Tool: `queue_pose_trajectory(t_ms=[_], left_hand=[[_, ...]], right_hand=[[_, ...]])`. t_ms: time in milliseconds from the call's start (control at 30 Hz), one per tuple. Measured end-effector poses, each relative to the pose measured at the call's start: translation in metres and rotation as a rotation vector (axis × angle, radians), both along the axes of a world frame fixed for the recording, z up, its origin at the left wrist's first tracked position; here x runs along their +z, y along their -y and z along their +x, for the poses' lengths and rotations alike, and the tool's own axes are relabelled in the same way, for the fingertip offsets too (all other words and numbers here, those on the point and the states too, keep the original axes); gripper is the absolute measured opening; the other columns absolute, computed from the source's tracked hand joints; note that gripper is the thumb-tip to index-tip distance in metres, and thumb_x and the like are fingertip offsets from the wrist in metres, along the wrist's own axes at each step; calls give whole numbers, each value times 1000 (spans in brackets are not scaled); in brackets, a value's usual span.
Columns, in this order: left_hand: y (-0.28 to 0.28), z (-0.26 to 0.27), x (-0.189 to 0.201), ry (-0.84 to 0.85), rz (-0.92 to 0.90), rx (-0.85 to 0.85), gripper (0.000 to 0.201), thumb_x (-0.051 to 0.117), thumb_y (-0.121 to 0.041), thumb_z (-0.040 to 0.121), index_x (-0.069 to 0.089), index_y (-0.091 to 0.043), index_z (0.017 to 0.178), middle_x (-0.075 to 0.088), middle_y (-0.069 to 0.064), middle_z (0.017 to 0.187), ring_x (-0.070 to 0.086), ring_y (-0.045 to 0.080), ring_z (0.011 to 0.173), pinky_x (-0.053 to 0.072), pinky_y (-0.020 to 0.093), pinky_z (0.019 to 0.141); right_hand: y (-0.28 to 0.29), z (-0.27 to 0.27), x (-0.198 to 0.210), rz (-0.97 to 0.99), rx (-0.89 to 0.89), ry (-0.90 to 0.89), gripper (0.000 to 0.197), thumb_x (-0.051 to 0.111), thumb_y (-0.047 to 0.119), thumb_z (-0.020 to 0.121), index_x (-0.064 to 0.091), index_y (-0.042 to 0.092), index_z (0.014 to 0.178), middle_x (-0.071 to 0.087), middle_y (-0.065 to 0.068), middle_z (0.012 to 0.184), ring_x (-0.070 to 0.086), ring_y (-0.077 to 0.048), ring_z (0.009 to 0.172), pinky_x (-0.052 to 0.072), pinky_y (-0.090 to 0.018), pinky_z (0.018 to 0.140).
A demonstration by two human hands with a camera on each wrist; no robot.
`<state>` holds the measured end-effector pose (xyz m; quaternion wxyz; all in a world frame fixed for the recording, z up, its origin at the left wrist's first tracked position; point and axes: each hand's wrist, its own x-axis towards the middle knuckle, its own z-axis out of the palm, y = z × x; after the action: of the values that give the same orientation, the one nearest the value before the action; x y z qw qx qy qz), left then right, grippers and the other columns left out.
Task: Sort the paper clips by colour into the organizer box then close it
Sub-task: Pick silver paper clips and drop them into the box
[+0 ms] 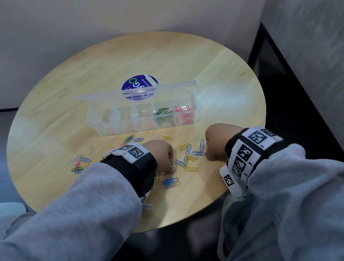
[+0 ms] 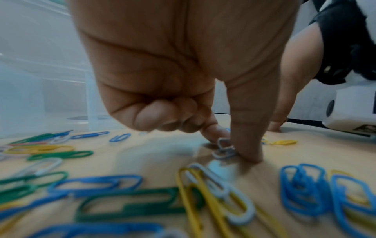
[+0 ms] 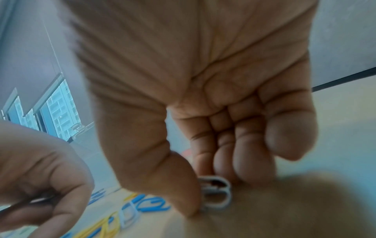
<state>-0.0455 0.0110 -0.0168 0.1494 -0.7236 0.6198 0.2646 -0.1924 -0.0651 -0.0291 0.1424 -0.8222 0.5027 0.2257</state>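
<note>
Paper clips in blue, yellow, green, white and red lie loose across the lower middle of the head view, on the round wooden surface. At the left of that scatter a small cluster sits apart from the rest. Right of it, the left hand is bent down onto the surface; only the left wrist view shows how, with thumb and forefinger pinching white paper clips against the wood and the other fingers curled into the palm. A blue bunch lies just below that hand. Above, in the centre of the frame, stands the clear organizer box, lid tipped open at the back; green clips fill one compartment and red clips the rightmost one beside it, while the left compartments look bare. A blue round sticker shows behind the lid. Further right, the right hand appears as a closed fist from above; its wrist view alone reveals the thumb and fingers pinching white clips, low over the surface.
</note>
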Motion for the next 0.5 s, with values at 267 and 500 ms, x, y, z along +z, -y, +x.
queue_pose_trajectory(t_ms=[267,500], left_hand=[[-2,4,-3,-10,31,1,7,66,-28,81,61,-24,82,61,-5,82,54,14,78,36,22,56],[-1,7,-8,-30,12,8,15,67,-24,78,57,-23,66,58,-8,68,55,14,72,35,18,50]], right_hand=[[0,0,7,87,-18,57,6,55,10,71,52,13,67,51,-4,63,47,-22,56,35,-19,52],[12,-10,19,495,-287,626,17,59,-5,80,58,10,72,59,-8,67,58,-15,55,53,-19,53]])
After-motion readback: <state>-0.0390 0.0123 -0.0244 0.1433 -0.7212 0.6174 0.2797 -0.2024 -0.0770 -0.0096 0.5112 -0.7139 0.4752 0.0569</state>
